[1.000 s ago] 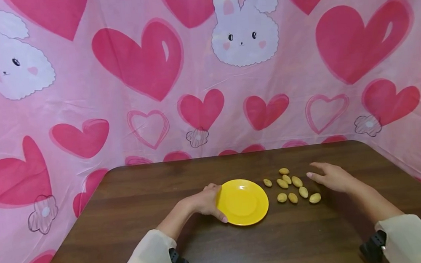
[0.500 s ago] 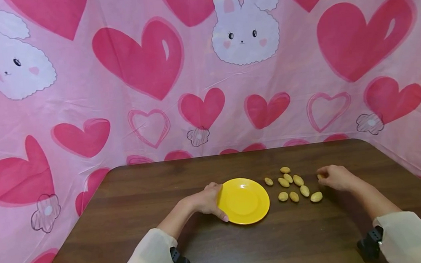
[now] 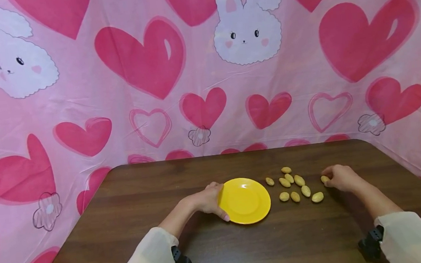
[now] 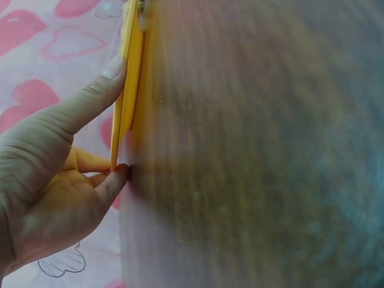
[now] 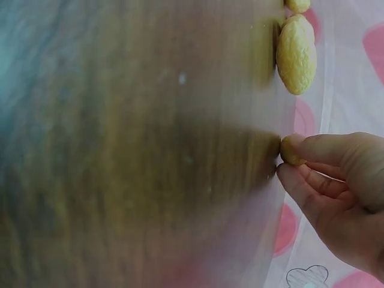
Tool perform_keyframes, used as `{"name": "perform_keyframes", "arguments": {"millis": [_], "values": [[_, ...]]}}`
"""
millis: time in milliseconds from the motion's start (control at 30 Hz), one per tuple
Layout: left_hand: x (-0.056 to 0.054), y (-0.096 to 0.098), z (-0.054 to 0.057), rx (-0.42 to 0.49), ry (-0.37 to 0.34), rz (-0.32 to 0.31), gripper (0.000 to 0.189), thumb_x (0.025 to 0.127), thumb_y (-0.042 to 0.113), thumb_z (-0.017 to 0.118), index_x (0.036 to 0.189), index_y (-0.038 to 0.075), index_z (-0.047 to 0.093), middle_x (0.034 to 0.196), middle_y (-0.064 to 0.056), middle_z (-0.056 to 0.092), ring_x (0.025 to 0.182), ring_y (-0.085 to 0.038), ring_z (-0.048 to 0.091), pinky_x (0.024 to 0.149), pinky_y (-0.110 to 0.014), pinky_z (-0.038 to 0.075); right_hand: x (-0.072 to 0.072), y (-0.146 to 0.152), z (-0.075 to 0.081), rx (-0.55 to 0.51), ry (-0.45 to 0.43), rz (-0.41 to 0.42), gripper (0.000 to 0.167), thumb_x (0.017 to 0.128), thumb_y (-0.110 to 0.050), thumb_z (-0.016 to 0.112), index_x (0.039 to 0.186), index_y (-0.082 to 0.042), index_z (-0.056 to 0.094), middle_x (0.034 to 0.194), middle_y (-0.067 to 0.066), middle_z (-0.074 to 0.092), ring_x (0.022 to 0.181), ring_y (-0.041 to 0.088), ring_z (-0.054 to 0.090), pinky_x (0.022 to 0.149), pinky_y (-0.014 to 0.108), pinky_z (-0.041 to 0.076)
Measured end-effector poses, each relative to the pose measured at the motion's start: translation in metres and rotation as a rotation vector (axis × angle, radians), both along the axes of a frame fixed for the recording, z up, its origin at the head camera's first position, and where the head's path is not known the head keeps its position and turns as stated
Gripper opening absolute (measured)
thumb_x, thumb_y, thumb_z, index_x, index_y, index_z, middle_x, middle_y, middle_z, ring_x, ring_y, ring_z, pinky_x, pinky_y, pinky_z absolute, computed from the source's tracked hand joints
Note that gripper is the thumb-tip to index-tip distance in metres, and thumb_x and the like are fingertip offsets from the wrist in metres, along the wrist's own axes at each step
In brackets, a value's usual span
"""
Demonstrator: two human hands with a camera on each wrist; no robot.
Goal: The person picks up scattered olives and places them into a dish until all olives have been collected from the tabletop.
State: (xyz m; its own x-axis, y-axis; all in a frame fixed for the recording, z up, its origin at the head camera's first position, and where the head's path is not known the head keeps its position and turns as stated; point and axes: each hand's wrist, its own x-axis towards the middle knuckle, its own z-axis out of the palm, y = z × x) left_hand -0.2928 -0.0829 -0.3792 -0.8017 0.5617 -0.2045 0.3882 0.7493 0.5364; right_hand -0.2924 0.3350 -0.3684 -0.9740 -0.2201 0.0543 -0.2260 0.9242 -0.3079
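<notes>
Pale sleeves (image 3: 143, 260) extend over brown table (image 3: 267, 251). Left hand (image 3: 205, 200) grips yellow plate (image 3: 244, 200) by left rim, thumb and fingers spread along edge. Right hand (image 3: 343, 178) pinches yellow oval (image 3: 324, 179) at table surface, right of nine loose ovals (image 3: 299, 180) near plate. Beyond, printed pink backdrop (image 3: 205, 75).

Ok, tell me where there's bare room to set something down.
Bare table lies on the near side of the yellow plate, between the sleeves, and from the left hand to the left edge. Crowded: between plate and right hand, where yellow oval pieces lie scattered.
</notes>
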Motion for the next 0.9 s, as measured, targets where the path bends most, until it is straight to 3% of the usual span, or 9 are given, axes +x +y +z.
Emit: {"name": "perform_keyframes", "arguments": {"millis": [133, 300, 600, 900], "values": [[0.0, 0.0, 0.0008, -0.006, -0.005, 0.004, 0.097, 0.065, 0.037, 0.082, 0.14, 0.001, 0.031, 0.132, -0.009, 0.036, 0.115, -0.023, 0.038, 0.1, -0.04, 0.035, 0.0006, 0.0021, -0.0016, -0.04, 0.017, -0.027, 0.019, 0.075, -0.004, 0.069, 0.086, 0.007, 0.058, 0.076, 0.011, 0.059, 0.074, 0.028, 0.055, 0.066, 0.041, 0.043], [0.0006, -0.0001, 0.0021, -0.007, -0.006, 0.003, 0.097, 0.065, 0.036, 0.082, 0.14, 0.0, 0.031, 0.132, -0.009, 0.036, 0.115, -0.023, 0.037, 0.1, -0.039, 0.034, 0.0011, 0.0024, -0.0024, -0.058, 0.029, -0.023, 0.013, 0.077, -0.002, 0.067, 0.083, 0.006, 0.058, 0.075, 0.008, 0.058, 0.07, 0.024, 0.053, 0.062, 0.036, 0.042], [0.001, 0.0004, 0.0013, -0.005, 0.003, -0.005, 0.096, 0.065, 0.036, 0.082, 0.139, 0.0, 0.032, 0.13, -0.009, 0.037, 0.114, -0.023, 0.037, 0.1, -0.039, 0.035, 0.0019, -0.0008, -0.0057, -0.117, 0.079, -0.039, 0.016, 0.079, -0.007, 0.065, 0.088, 0.006, 0.06, 0.082, 0.014, 0.062, 0.079, 0.033, 0.057, 0.069, 0.045, 0.043], [0.0004, 0.0009, 0.0016, -0.02, 0.004, -0.002, 0.097, 0.065, 0.037, 0.082, 0.14, 0.0, 0.031, 0.133, -0.01, 0.035, 0.117, -0.023, 0.037, 0.101, -0.039, 0.033, 0.0009, -0.0056, -0.0059, -0.261, 0.09, -0.063, 0.026, 0.084, -0.011, 0.065, 0.1, 0.009, 0.059, 0.091, 0.021, 0.063, 0.086, 0.037, 0.059, 0.074, 0.048, 0.045]]}}
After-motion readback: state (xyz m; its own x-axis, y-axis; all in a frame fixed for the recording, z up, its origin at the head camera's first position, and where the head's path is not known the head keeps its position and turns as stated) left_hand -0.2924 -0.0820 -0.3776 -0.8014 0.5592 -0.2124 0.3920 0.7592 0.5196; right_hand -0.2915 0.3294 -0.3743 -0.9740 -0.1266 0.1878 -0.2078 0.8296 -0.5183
